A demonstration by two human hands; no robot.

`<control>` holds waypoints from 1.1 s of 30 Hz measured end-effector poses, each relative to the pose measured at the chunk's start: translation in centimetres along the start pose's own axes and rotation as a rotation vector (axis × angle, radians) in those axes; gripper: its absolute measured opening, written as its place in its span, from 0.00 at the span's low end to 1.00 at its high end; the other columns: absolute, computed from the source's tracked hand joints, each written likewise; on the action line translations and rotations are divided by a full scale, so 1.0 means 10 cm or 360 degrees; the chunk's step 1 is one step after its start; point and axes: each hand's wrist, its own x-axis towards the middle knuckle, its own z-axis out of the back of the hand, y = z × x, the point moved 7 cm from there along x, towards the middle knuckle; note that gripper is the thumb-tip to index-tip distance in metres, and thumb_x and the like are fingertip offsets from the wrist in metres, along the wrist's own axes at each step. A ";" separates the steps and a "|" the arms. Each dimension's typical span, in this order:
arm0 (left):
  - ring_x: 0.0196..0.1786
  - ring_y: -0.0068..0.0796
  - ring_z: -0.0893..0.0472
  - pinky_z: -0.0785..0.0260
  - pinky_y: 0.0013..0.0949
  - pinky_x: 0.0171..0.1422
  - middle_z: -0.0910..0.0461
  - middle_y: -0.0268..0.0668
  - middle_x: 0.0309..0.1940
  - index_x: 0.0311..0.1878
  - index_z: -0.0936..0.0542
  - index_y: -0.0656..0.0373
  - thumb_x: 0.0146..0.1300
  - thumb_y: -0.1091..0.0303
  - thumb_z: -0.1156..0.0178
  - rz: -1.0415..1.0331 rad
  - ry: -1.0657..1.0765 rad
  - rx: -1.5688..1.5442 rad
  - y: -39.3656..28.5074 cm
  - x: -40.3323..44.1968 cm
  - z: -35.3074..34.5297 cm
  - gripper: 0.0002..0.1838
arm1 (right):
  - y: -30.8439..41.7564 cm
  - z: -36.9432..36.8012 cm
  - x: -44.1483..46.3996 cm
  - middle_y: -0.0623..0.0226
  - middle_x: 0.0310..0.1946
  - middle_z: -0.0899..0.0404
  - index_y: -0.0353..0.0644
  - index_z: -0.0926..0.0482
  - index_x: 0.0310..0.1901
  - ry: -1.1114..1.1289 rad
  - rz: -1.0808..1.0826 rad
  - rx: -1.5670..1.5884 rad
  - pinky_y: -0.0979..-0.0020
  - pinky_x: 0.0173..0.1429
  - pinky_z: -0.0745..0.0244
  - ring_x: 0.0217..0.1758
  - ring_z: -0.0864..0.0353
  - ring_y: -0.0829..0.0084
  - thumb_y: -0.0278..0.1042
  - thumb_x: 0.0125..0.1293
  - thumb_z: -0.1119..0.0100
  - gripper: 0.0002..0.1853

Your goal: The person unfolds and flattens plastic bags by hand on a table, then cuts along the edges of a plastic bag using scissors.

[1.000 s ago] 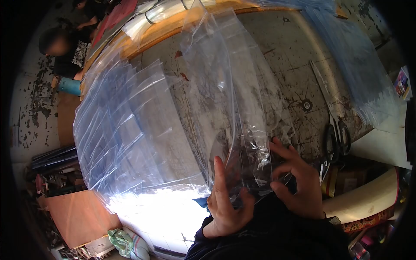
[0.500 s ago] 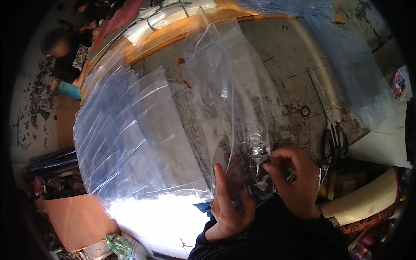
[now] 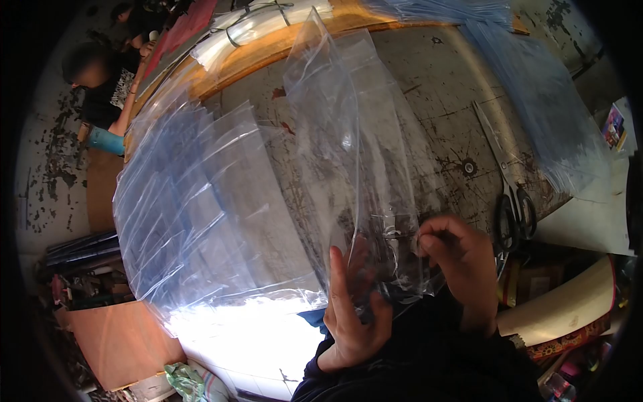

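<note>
A long clear plastic sheet (image 3: 385,147), folded lengthwise, runs from my hands toward the table's far side. My left hand (image 3: 351,328) holds its near end: the index finger points up along the left edge, the thumb lies to the right, and other fingers show blurred through the film. At the sheet's right edge, my right hand (image 3: 459,258) is closed in a pinch, fingertips against the plastic; exactly what lies between them is hard to see. To the left, a fanned stack of clear plastic sheets (image 3: 194,201) covers the table. Black-handled scissors (image 3: 510,194) lie right of my right hand.
The scratched table (image 3: 442,80) has a wooden far edge (image 3: 248,63). Bluish plastic sheets (image 3: 536,100) hang across its right side. A tied white bundle (image 3: 261,27) lies at the back. A person (image 3: 100,87) sits at far left. A cream roll (image 3: 569,308) is at lower right.
My right hand has shifted slightly right and up, its fingers now more curled at the sheet's edge. My left hand is almost unmoved. The person at far left has moved an arm.
</note>
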 end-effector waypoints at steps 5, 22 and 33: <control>0.65 0.51 0.35 0.33 0.45 0.61 0.41 0.57 0.63 0.70 0.60 0.59 0.47 0.87 0.59 0.0142 0.0009 -0.0354 0.03 -0.06 -0.04 0.44 | -0.05 0.00 0.03 0.70 0.26 0.22 0.36 0.23 0.39 0.0108 -0.0062 0.0148 0.81 0.32 0.32 0.29 0.25 0.84 0.27 0.63 0.46 0.05; 0.64 0.57 0.37 0.38 0.47 0.64 0.42 0.60 0.62 0.65 0.44 0.71 0.50 0.80 0.40 -0.0031 0.0125 -0.0310 -0.05 -0.14 -0.25 0.37 | 0.08 0.27 -0.36 0.66 0.32 0.20 0.39 0.23 0.44 0.0014 0.0123 -0.0319 0.78 0.36 0.28 0.35 0.21 0.79 0.20 0.54 0.39 0.14; 0.69 0.63 0.47 0.45 0.53 0.67 0.51 0.63 0.67 0.64 0.38 0.68 0.52 0.68 0.36 -0.0319 0.0431 0.0219 -0.26 -0.10 -0.43 0.36 | 0.00 0.27 -0.34 0.62 0.35 0.19 0.37 0.22 0.42 0.0001 0.0063 -0.0237 0.76 0.40 0.27 0.37 0.20 0.76 0.23 0.58 0.43 0.10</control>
